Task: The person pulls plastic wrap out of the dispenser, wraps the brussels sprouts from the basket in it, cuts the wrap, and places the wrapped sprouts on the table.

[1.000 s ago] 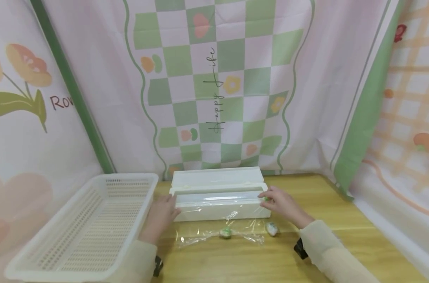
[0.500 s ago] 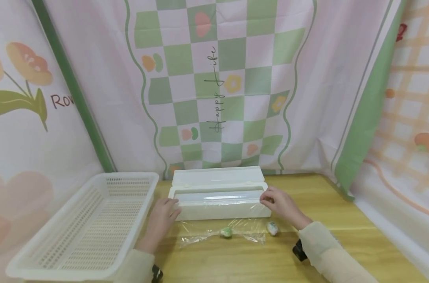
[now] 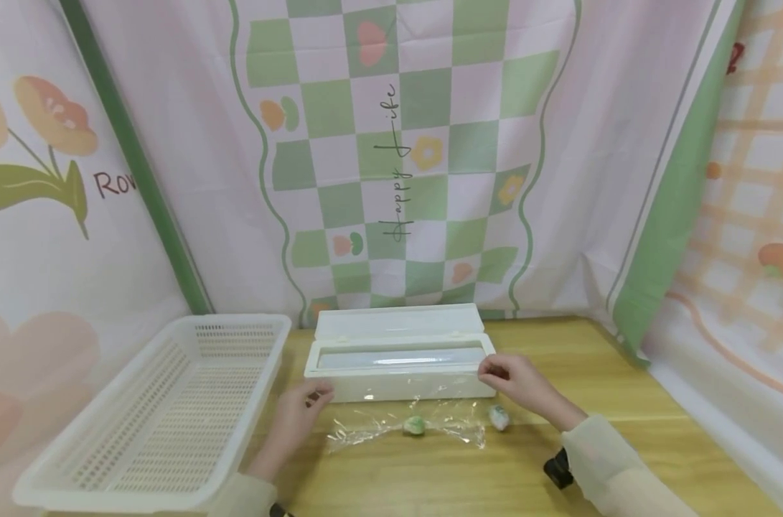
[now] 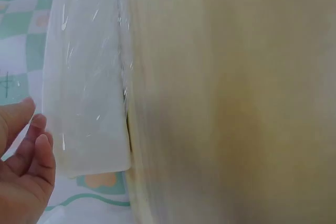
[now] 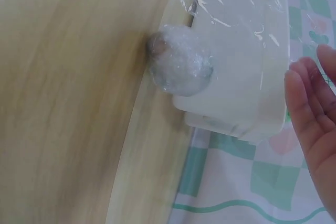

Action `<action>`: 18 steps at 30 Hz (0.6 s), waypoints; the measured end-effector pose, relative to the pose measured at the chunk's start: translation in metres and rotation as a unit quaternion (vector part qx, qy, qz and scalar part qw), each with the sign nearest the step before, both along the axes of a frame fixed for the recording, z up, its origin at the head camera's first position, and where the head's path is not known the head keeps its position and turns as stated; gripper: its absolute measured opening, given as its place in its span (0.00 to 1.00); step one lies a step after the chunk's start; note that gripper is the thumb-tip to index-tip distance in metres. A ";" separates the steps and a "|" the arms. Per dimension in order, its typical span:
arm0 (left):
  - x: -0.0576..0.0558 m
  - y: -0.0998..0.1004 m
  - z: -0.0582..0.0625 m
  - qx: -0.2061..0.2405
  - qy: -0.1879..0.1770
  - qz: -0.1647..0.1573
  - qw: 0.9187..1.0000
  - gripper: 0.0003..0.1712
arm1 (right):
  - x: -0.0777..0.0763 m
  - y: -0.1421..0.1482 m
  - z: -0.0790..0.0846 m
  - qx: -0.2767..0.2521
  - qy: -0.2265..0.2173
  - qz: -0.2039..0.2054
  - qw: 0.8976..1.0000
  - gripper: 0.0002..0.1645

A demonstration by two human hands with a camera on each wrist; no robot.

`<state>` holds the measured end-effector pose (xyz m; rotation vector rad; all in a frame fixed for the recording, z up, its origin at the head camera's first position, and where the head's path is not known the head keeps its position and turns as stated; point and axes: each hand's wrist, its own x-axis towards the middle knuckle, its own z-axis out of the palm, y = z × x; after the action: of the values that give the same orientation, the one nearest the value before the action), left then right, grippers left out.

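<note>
A clear sheet of plastic wrap point(image 3: 372, 413) hangs down the front of the white wrap dispenser box point(image 3: 397, 388) onto the table. My left hand point(image 3: 298, 411) pinches the sheet near the box's left front corner. At the right front corner, my right hand point(image 3: 520, 380) has thumb and fingertips together on the sheet's other side. A small green-and-white ball-like thing point(image 3: 414, 426) lies at the sheet's gathered near end. Just right of it sits a lump wrapped in film point(image 3: 498, 417), seen larger in the right wrist view. The film at the fingertips is hard to see.
The box's lid point(image 3: 397, 322) stands raised at the back, with a roll point(image 3: 400, 357) lying inside. A white perforated basket point(image 3: 281, 337) occupies the left side. Wooden tabletop point(image 3: 443, 477) spreads in front, and patterned cloth point(image 3: 391, 179) hangs behind.
Both hands have come down from the box's upper edge toward me, the left more than the right. The wrap's upper part has lowered with them. The ball and lump stay nearly in place.
</note>
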<state>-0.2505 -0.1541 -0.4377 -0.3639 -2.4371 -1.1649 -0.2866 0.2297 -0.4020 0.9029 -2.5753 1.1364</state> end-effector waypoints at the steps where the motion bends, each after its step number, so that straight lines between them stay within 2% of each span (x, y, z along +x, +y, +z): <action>1: 0.002 0.000 -0.001 0.000 0.002 0.002 1.000 0.06 | 0.001 0.001 0.000 -0.006 -0.007 0.007 1.000 0.03; 3: 0.004 0.001 -0.001 0.001 0.002 0.004 1.000 0.06 | 0.004 0.002 0.000 -0.017 -0.015 0.020 1.000 0.03; 6: 0.009 0.004 -0.001 0.019 -0.024 0.012 0.999 0.07 | 0.007 0.003 -0.001 -0.028 -0.020 0.033 0.999 0.02; 9: 0.013 0.006 0.000 0.069 -0.053 0.000 0.996 0.09 | 0.009 0.004 0.000 -0.029 -0.014 0.037 0.999 0.02; 13: 0.018 0.007 0.001 0.126 -0.072 -0.026 0.989 0.10 | 0.014 0.006 0.002 -0.021 -0.010 0.036 0.999 0.02; 18: 0.026 0.006 0.002 0.125 -0.077 -0.046 0.988 0.13 | 0.018 0.008 0.000 -0.027 -0.019 0.044 0.998 0.03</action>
<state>-0.2246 -0.1486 -0.4362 -0.3227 -2.3835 -1.5716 -0.2682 0.2379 -0.4022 1.0008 -2.5435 1.2524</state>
